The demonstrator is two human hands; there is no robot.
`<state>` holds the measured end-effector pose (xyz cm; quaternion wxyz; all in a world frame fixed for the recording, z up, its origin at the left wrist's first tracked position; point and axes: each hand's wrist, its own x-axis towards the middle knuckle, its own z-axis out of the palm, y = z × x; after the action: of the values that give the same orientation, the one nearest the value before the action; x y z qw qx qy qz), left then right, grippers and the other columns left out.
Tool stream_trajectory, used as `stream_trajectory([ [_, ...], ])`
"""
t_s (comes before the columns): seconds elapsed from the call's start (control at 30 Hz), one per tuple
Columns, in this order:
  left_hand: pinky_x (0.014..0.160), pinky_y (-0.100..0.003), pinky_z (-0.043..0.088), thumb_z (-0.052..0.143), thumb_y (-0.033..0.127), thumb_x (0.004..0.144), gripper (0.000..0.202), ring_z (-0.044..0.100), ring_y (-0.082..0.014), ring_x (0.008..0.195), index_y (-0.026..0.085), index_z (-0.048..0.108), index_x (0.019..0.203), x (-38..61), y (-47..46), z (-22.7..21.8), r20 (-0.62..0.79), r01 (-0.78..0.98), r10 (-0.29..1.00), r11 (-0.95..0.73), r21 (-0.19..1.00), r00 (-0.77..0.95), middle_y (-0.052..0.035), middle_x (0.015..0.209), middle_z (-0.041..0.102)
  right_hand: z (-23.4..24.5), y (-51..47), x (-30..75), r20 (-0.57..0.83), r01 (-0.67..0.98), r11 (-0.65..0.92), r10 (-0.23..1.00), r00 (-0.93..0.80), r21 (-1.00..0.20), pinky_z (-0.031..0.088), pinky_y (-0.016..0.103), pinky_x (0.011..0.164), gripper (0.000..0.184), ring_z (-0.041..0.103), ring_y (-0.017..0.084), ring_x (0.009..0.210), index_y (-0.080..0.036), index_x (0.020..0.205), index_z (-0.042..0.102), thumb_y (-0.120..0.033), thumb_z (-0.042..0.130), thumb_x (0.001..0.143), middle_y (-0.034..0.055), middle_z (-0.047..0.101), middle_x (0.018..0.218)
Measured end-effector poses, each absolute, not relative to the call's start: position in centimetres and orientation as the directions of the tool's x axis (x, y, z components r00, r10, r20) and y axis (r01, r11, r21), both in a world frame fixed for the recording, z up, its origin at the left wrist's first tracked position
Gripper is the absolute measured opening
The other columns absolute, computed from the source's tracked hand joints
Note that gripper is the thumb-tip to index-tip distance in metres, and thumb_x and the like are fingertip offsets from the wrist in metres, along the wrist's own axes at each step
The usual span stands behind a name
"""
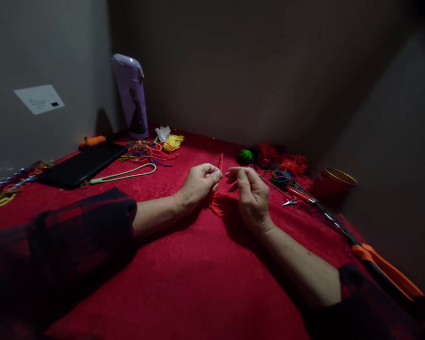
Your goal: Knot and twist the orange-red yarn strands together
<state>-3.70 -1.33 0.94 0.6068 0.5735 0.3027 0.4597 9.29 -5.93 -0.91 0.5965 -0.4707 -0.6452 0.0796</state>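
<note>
Orange cord (218,204) is what I see between my hands in the head view: thin, bright, and gathered into a small loose coil that lies on the red tabletop (184,283) just below and between the two wrists. One short end of it stands up from the left hand (197,184), a stiff-looking orange tip poking above the knuckles. That left hand is curled shut, thumb against forefinger, pinching the cord near the tip. My right hand (252,193) sits just beside it, fingers narrowed with thumb and forefinger pressed together; a strand seems to run into that pinch, but the light is too dim for me to be sure. The two sets of fingertips are nearly touching.

Around them, from the same view, a black tablet (83,164) lies at the far left with a pale green strap (127,174) curving beside it. Behind that stands a lilac bottle (131,97) against the wall, with a tangle of coloured cords (145,152) and a yellow bundle (173,141) near its foot. To the right of my hands I make out a green spool (245,157), a heap of red-orange thread (290,163), a red tin (333,185) with a gold rim, small snips (289,203), and orange-handled scissors (382,264) lying along the tabletop's right edge.
</note>
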Motion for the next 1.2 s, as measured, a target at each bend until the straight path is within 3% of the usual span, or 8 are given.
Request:
stream_trajectory([
  [0.2,0.044,-0.017,0.032,0.054,0.012,0.077,0.001,0.045,-0.0048,0.042,0.012,0.054,0.077,-3.8,-1.3,1.0,0.145,-0.167,0.895,-0.081,0.983,0.423,0.0025,0.052,0.056,-0.9,-5.8,9.1,0.636,0.562,0.465,0.757,0.147,-0.684,0.044,0.025,0.070,0.031,0.057,0.012,0.076,-0.014,0.093,0.059,-0.036,0.038,0.095,0.0052,0.061,0.088],
  [0.43,0.040,-0.017,0.034,0.050,0.006,0.071,0.018,0.047,-0.0062,0.041,0.013,0.052,0.087,-3.8,-1.2,0.9,0.099,-0.177,0.893,-0.023,0.984,0.439,0.0017,0.055,0.057,-1.3,-5.3,9.4,0.532,0.528,0.377,0.829,0.175,-0.761,0.040,0.023,0.062,0.031,0.054,0.012,0.068,-0.014,0.086,0.063,-0.039,0.044,0.091,0.0038,0.060,0.078],
  [0.57,0.039,-0.017,0.033,0.050,0.006,0.067,0.025,0.045,-0.0060,0.040,0.013,0.051,0.091,-3.8,-1.1,0.9,0.106,-0.164,0.899,-0.040,0.986,0.424,0.0021,0.055,0.057,-0.7,-4.1,8.7,0.234,0.185,0.182,0.920,0.316,-0.966,0.036,0.020,0.050,0.031,0.048,0.010,0.054,-0.011,0.082,0.060,-0.037,0.045,0.089,0.0038,0.057,0.067],
  [0.7,0.039,-0.017,0.031,0.050,0.008,0.065,0.029,0.044,-0.0064,0.039,0.014,0.048,0.093,-3.7,-1.0,0.8,0.108,-0.160,0.908,-0.046,0.986,0.405,0.0025,0.054,0.057,0.6,-3.0,7.2,-0.157,-0.194,-0.083,0.900,0.406,-0.977,0.037,0.021,0.048,0.036,0.046,0.010,0.046,-0.009,0.080,0.056,-0.033,0.033,0.093,0.0041,0.053,0.058],
  [0.77,0.039,-0.018,0.032,0.051,0.009,0.064,0.029,0.045,-0.0071,0.041,0.015,0.047,0.092,-3.7,-0.9,0.8,0.122,-0.161,0.908,-0.061,0.985,0.401,0.0025,0.055,0.057,0.4,-2.8,6.7,-0.136,-0.183,-0.071,0.918,0.372,-0.981,0.038,0.022,0.050,0.044,0.047,0.011,0.047,-0.010,0.076,0.057,-0.040,0.030,0.094,0.0045,0.052,0.055],
  [0.87,0.041,-0.018,0.033,0.051,0.009,0.063,0.030,0.048,-0.0080,0.044,0.015,0.047,0.092,-3.7,-0.9,0.7,0.149,-0.169,0.912,-0.089,0.982,0.382,0.0022,0.056,0.057,-0.9,-3.0,6.6,0.080,0.014,0.081,0.904,0.420,-0.997,0.039,0.022,0.053,0.051,0.049,0.012,0.052,-0.011,0.067,0.057,-0.053,0.036,0.089,0.0058,0.055,0.059],
  [0.97,0.042,-0.018,0.033,0.050,0.008,0.062,0.031,0.047,-0.0075,0.044,0.015,0.047,0.092,-3.8,-0.8,0.6,0.168,-0.164,0.912,-0.114,0.980,0.373,0.0025,0.055,0.057,-2.1,-3.3,7.0,0.184,0.119,0.151,0.914,0.361,-0.981,0.037,0.022,0.054,0.054,0.048,0.011,0.054,-0.012,0.062,0.055,-0.058,0.039,0.085,0.0056,0.055,0.061],
  [1.2,0.044,-0.017,0.035,0.047,0.007,0.064,0.027,0.045,-0.0065,0.042,0.015,0.047,0.090,-3.7,-0.7,0.5,0.157,-0.133,0.914,-0.115,0.984,0.374,0.0047,0.048,0.054,-1.5,-3.8,7.0,0.194,-0.083,0.220,0.951,0.240,-0.972,0.038,0.021,0.054,0.033,0.045,0.009,0.054,-0.012,0.062,0.052,-0.043,0.059,0.070,0.0016,0.051,0.059],
])
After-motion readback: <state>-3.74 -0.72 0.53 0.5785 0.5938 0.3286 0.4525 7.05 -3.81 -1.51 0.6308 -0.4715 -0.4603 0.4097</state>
